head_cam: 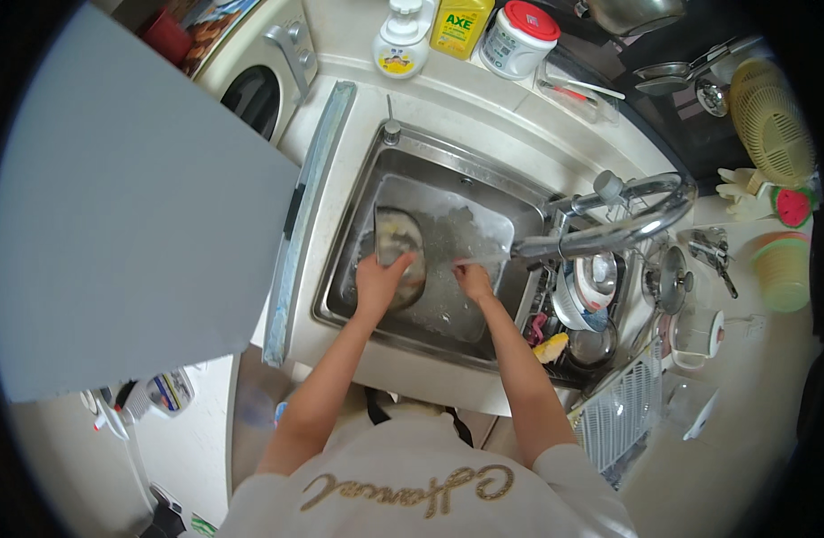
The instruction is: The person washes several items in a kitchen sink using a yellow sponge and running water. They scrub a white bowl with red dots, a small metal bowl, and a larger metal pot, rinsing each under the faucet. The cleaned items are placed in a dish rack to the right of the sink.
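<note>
A metal sink (465, 171) lies before me with cloudy, sudsy water in its basin. My left hand (378, 286) grips a round, shiny vessel (408, 235), likely a metal bowl or pan, by its near rim, thumb on top. The vessel is tilted on its side and slightly blurred. To the right, my right hand (474, 281) is low over the water with its fingers curled, at the end of the stream from the chrome faucet (607, 242). Whether anything is in those fingers is hidden.
A rack (529, 302) at the sink's right holds stacked bowls (576, 302) and a yellow sponge (551, 348). A soap pump bottle (402, 44), yellow detergent bottle (460, 27) and red-lidded tub (519, 44) stand behind. A large grey panel (143, 222) fills the left.
</note>
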A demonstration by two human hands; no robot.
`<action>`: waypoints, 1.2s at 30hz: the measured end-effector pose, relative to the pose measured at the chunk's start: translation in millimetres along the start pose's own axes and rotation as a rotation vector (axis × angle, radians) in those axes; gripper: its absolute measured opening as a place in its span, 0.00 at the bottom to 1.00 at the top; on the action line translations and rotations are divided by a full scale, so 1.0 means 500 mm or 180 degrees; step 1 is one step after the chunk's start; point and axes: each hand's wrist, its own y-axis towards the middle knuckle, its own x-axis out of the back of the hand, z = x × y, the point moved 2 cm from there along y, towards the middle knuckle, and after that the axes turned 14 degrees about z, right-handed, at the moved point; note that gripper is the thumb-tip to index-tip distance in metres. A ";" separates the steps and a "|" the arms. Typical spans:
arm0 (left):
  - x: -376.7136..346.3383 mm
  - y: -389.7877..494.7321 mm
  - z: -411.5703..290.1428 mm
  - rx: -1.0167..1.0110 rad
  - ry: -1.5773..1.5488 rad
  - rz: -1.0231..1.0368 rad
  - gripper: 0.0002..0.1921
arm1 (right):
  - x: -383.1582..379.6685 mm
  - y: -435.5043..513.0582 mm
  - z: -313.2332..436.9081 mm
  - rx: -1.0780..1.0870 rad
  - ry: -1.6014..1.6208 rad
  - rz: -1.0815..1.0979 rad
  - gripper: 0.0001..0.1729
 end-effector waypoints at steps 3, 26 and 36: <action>0.032 -0.041 -0.002 0.0236 -0.0041 0.0017 0.15 | -0.035 0.102 0.025 -0.0242 -0.0017 0.0082 0.17; 0.070 -0.061 -0.026 0.0616 -0.0643 0.0396 0.10 | -0.116 0.250 -0.003 -0.0489 -0.0460 -0.0179 0.11; -0.039 -0.030 0.015 -0.0465 0.2162 0.1744 0.14 | -0.071 0.048 -0.006 -0.0089 0.3498 0.0074 0.25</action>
